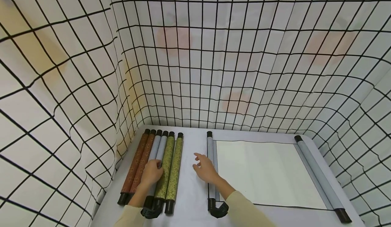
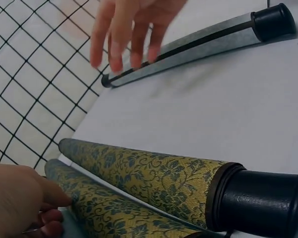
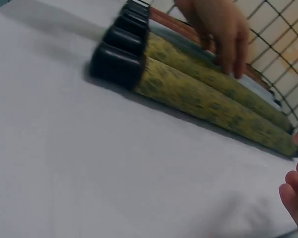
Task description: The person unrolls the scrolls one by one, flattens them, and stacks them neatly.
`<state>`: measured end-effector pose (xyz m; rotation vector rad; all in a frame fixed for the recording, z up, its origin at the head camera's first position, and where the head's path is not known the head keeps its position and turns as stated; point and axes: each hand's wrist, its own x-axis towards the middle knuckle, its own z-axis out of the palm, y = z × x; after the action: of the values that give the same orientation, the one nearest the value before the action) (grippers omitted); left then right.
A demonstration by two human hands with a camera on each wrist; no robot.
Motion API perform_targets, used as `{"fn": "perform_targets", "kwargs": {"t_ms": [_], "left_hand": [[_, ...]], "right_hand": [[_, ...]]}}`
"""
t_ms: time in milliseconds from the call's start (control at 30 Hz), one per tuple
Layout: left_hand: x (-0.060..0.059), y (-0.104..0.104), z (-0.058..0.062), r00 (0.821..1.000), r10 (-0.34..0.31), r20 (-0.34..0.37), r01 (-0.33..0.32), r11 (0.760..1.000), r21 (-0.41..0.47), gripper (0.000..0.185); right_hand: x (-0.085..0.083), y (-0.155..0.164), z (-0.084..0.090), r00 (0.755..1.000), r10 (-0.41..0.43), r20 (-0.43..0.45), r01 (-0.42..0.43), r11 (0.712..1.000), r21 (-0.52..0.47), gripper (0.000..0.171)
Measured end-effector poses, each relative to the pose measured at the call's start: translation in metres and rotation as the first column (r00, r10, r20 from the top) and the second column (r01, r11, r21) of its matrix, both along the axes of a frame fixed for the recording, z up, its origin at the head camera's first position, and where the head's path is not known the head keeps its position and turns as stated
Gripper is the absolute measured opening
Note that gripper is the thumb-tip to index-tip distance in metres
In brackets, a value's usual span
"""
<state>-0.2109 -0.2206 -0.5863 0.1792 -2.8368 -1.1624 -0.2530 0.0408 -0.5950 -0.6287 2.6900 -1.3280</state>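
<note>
Rolled scrolls (image 1: 166,166) lie side by side at the left of the surface (image 1: 193,193); the yellow-green pair (image 1: 175,172) forms the row's right side, with a narrow gap between the two; next comes the pale grey pair (image 1: 156,145), and outermost the reddish-brown pair (image 1: 136,162); the left hand (image 1: 152,172) is over the grey and yellow-green rolls, its grip narrow, though whether it takes hold of one cannot be told; light fingertips near mid-length look best here, keeping neighbours parallel so that none rolls away; hard pressure would probably crease the patterned covering; the right hand (image 1: 205,168) hangs near the left roller (image 1: 210,152) of an unrolled scroll (image 1: 265,172), fingers loosely bent, its grip wide and bearing nothing; it should avoid dragging across the pale sheet; black mesh (image 1: 217,2) stands behind.
</note>
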Motion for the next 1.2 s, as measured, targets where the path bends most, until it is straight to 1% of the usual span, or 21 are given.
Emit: {"fn": "perform_targets", "kwargs": {"t_ms": [33,167,233,267,300,367,433,467,533,600,700,733,833,933,1100,1200], "left_hand": [[-0.001,-0.001,-0.001,1.000,-0.010,0.004,0.010,1.000,-0.011,0.024],[-0.003,0.000,0.001,0.999,-0.035,0.024,0.036,0.997,-0.075,0.021],[-0.004,0.002,0.004,0.998,-0.039,0.041,0.043,0.993,-0.113,0.026],[-0.003,0.004,0.006,0.998,-0.038,0.050,0.044,0.991,-0.130,0.031],[-0.003,0.005,0.008,0.998,-0.039,0.057,0.047,0.988,-0.146,0.031],[-0.003,0.009,0.009,0.998,-0.037,0.050,0.045,0.985,-0.169,0.030],[-0.002,0.012,0.010,0.999,-0.038,0.038,0.044,0.984,-0.175,0.030],[-0.001,0.013,0.010,0.999,-0.037,0.030,0.042,0.984,-0.174,0.030],[-0.001,0.017,0.009,0.999,-0.036,0.012,0.038,0.984,-0.176,0.030],[-0.002,0.018,0.008,1.000,-0.027,0.005,0.028,0.988,-0.152,0.031],[-0.001,0.016,0.006,1.000,0.014,-0.010,-0.015,0.994,-0.110,0.029],[-0.001,0.015,0.006,0.999,0.032,-0.014,-0.033,0.995,-0.091,0.028],[-0.001,0.012,0.005,0.997,0.080,-0.020,-0.081,0.996,-0.031,0.026],[0.000,0.010,0.005,0.993,0.115,-0.022,-0.115,0.993,0.023,0.025],[0.001,0.013,0.009,0.988,0.155,-0.015,-0.154,0.984,0.089,0.025],[0.000,0.016,0.013,0.983,0.184,0.005,-0.183,0.976,0.119,0.027]], "right_hand": [[0.003,-0.008,-0.004,0.999,0.006,0.033,-0.006,1.000,-0.007,0.052],[0.013,-0.036,-0.017,0.983,0.005,0.185,-0.005,1.000,0.000,0.054],[0.017,-0.047,-0.021,0.974,-0.008,0.228,0.005,1.000,0.015,0.055],[0.019,-0.052,-0.021,0.969,-0.009,0.246,0.005,1.000,0.018,0.050],[0.022,-0.057,-0.021,0.964,-0.007,0.267,0.006,1.000,0.007,0.047],[0.025,-0.065,-0.021,0.953,0.000,0.302,0.008,1.000,-0.027,0.036],[0.027,-0.072,-0.021,0.942,-0.001,0.335,0.023,0.998,-0.062,0.028],[0.028,-0.074,-0.021,0.940,-0.001,0.342,0.031,0.996,-0.081,0.026],[0.028,-0.078,-0.023,0.936,-0.023,0.351,0.064,0.992,-0.105,0.031],[0.029,-0.080,-0.023,0.934,-0.046,0.353,0.096,0.987,-0.126,0.043],[0.032,-0.084,-0.023,0.924,-0.049,0.380,0.131,0.972,-0.193,0.061],[0.032,-0.084,-0.023,0.919,-0.045,0.392,0.142,0.965,-0.221,0.063],[0.034,-0.087,-0.027,0.900,-0.038,0.435,0.188,0.932,-0.309,0.063],[0.035,-0.089,-0.031,0.887,-0.051,0.459,0.239,0.900,-0.363,0.063],[0.036,-0.088,-0.033,0.883,-0.065,0.464,0.285,0.861,-0.421,0.063],[0.036,-0.087,-0.031,0.879,-0.061,0.473,0.302,0.839,-0.452,0.062]]}}
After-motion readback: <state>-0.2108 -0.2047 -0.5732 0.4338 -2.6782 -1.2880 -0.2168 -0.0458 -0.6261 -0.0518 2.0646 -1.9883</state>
